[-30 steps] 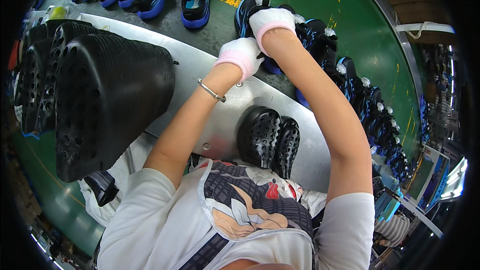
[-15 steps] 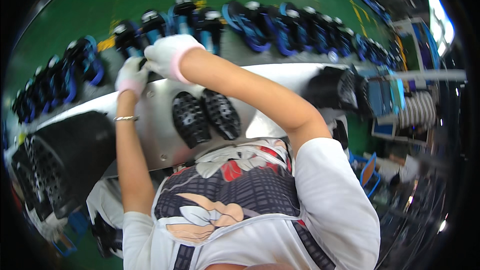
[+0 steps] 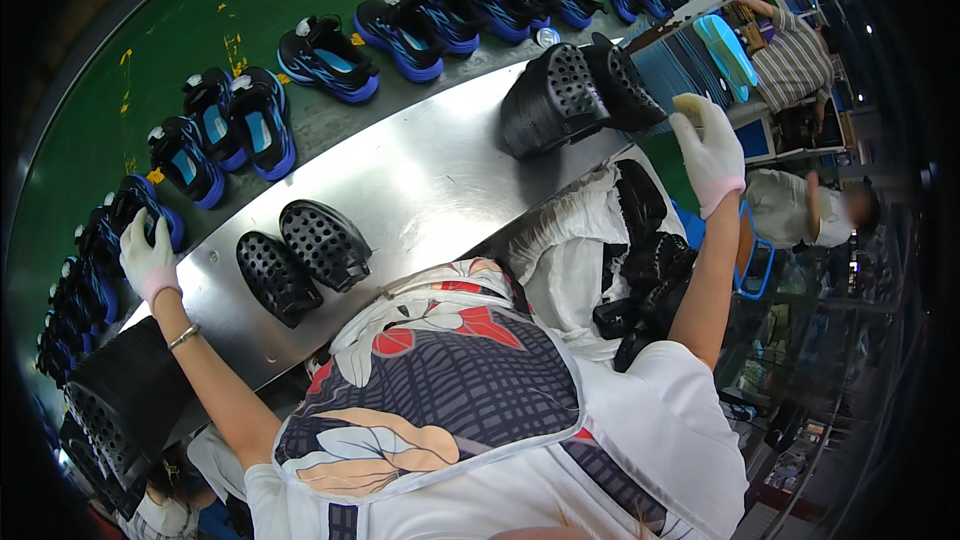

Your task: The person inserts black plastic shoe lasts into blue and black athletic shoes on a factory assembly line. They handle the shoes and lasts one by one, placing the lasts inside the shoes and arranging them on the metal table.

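My left hand [image 3: 149,258], in a white glove with a pink cuff, is at the near end of a black-and-blue sports shoe [image 3: 172,224] in the row. Its fingers are apart; whether they touch the shoe is unclear. My right hand [image 3: 712,148], gloved alike, is raised at the right with bent, parted fingers and nothing visible in it. It is nearest to a nested stack of black perforated plastic shoe-shaped pieces [image 3: 545,105] and a pile of blue insoles [image 3: 722,55]. Two single black perforated pieces [image 3: 325,240] lie side by side on the metal bench in front of me.
Sports shoes [image 3: 410,35] with white stuffing stand in a curved row beyond the metal bench [image 3: 400,180]. Another stack of black perforated pieces [image 3: 130,390] is at the left end. A white-lined container [image 3: 570,230] holds black items below the bench. Two people are at the right.
My hands were together over the shoe row and are now wide apart, the right one far to the right. The view has turned right, and the row of shoes appears shifted.
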Available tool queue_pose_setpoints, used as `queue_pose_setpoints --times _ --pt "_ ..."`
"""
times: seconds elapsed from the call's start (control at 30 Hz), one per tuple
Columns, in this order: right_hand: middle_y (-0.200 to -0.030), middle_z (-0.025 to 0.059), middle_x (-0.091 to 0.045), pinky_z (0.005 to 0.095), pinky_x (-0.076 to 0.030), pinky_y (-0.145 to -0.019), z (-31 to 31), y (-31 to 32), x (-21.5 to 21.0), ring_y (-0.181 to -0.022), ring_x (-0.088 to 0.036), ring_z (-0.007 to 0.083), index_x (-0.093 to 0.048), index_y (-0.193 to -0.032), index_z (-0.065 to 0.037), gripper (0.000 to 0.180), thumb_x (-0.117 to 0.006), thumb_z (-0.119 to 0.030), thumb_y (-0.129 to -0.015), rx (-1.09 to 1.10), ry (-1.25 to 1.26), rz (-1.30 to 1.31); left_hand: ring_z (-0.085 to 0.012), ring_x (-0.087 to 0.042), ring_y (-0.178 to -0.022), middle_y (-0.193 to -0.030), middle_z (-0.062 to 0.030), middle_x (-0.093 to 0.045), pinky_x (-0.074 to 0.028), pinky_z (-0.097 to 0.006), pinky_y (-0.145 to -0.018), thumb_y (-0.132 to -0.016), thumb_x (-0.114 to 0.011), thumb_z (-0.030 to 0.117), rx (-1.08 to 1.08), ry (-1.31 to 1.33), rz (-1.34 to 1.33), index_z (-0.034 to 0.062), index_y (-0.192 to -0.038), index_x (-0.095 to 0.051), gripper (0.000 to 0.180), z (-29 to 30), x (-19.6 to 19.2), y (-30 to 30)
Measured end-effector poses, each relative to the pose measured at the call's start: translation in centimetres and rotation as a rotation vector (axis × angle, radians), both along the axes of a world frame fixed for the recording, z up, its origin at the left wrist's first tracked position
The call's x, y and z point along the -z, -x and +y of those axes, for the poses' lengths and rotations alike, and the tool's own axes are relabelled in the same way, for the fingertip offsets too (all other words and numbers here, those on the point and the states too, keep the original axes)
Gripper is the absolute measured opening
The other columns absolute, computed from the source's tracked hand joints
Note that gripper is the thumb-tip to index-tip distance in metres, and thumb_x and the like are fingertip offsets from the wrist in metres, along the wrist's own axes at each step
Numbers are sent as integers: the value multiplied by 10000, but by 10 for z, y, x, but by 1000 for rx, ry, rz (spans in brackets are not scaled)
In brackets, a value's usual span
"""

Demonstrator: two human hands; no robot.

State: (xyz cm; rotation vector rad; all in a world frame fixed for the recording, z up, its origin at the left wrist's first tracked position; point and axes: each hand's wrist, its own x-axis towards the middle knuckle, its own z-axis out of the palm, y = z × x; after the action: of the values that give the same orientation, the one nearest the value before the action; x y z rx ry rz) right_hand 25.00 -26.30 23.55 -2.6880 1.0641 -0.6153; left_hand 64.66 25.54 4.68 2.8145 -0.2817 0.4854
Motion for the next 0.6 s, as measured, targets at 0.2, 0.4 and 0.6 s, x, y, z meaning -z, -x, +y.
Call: queue_pose_setpoints --times 0.2,0.4,0.6 --pt "-1141 115 -571 342 -471 -882 -21 9 12 -1026 -598 255 -568 -1169 -93 379 -646 -129 -800 -35 -59 179 -277 -556 -1130 -1205 -117 -590 -412 -354 -984 -876 -616 277 117 164 68 99 -1166 -651 341 -22 -31 28" --pt "-1116 96 -575 334 -482 -873 -36 4 13 -983 -612 255 -567 -1141 -90 365 -648 -61 -786 -140 -93 182 -272 -572 -1110 -1186 -118 -599 -429 -341 -964 -879 -620 269 127 177 115 82 -1150 -655 332 -26 -41 39" --pt "-1089 100 -584 315 -494 -862 -37 10 -2 -952 -629 227 -570 -1134 -43 377 -671 -30 -771 -165 -117 195 -267 -577 -1094 -1180 -118 -602 -435 -337 -950 -878 -626 254 183 207 122 77 -1148 -656 324 -46 -46 40"
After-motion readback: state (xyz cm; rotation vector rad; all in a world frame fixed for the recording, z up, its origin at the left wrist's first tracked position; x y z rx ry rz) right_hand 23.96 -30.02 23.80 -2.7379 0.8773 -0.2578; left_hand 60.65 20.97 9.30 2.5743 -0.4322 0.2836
